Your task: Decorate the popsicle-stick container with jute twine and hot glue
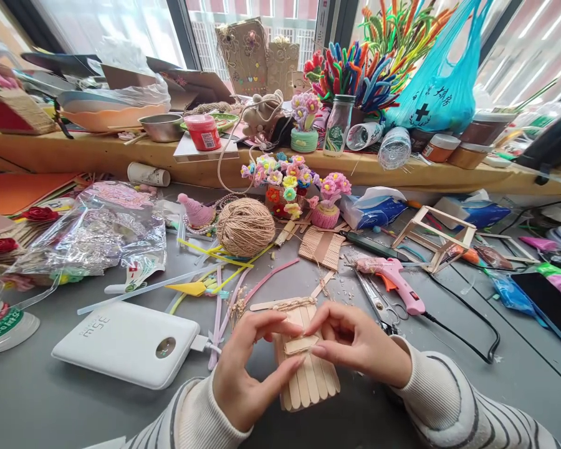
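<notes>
A panel of craft sticks [308, 381] laid side by side, with rounded lower ends, is tilted up in front of me. A short pale stick piece [302, 344] lies across its middle, and a strip of twine [293, 304] runs along its top. My left hand [255, 362] grips the panel from the left, index finger above the short piece and thumb below it. From the right, my right hand [355, 340] closes its thumb and index finger at the short piece's right end. Its other fingers are curled and partly hidden.
Right of my hands lie a pink glue gun [390, 277] with a black cord and scissors [378, 302]. A white power bank [126, 343] sits left. Beyond are a twine ball [245, 227], a stick frame [432, 237], and a wooden ledge [206, 171] crowded with jars and crafts.
</notes>
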Tool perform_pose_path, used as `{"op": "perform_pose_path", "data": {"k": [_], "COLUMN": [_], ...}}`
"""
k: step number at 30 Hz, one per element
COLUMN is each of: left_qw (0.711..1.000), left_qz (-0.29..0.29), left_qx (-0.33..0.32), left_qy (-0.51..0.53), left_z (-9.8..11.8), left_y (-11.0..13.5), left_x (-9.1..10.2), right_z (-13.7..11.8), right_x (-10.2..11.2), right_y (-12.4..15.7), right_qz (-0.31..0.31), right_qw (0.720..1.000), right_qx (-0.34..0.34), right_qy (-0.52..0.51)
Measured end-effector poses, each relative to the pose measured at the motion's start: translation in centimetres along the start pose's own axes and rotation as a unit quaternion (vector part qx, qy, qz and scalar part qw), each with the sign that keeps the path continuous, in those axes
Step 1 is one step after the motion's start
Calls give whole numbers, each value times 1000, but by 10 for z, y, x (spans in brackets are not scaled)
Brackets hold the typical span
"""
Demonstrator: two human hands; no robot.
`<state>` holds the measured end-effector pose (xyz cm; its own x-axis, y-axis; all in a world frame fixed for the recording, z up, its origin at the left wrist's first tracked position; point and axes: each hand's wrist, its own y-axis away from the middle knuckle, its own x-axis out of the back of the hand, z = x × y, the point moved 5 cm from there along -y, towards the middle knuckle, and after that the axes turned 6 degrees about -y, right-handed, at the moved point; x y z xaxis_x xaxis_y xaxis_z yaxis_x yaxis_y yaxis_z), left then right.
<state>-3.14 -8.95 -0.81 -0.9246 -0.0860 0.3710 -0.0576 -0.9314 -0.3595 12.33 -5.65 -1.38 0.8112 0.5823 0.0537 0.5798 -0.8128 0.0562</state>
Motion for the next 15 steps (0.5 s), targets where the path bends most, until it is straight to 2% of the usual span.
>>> {"op": "perform_pose_path", "data": {"k": [7, 15], "left_qw": [997, 997], "left_qz": [9, -1], "left_qx": [74, 76], "left_qy": [2, -5], "left_z": [3, 6], "left_y": [-2, -2], "left_x": [-1, -1], "right_z": [2, -11], "right_x": [2, 11], "right_y": [1, 3], "right_qz": [-31, -47], "right_qw": [1000, 997], "right_qx": [4, -3], "right_qy": [2, 61]}}
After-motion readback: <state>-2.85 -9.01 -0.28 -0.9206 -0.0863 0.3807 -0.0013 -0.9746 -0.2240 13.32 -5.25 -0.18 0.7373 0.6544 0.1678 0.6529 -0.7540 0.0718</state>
